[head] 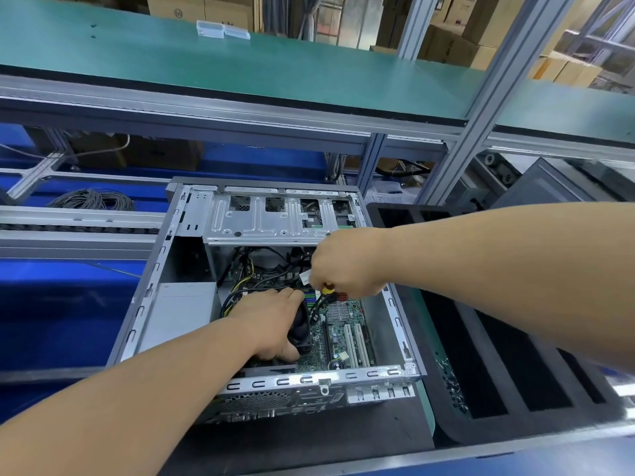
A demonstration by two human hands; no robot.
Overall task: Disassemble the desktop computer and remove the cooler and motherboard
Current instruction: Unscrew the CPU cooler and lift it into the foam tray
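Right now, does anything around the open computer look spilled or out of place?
Yes: small dark screws lie scattered loose in the black foam tray right of the case, heaped along one slot's edge rather than gathered in a container.

We see the open computer case (192,269) in the middle, with the motherboard (343,324) inside it on the right, the cooler (302,329) left of that, and a slotted tray (498,355) beside the case on the right.

case (192,269) open on top | drive cage (275,218), cables (240,280) crowd the far end
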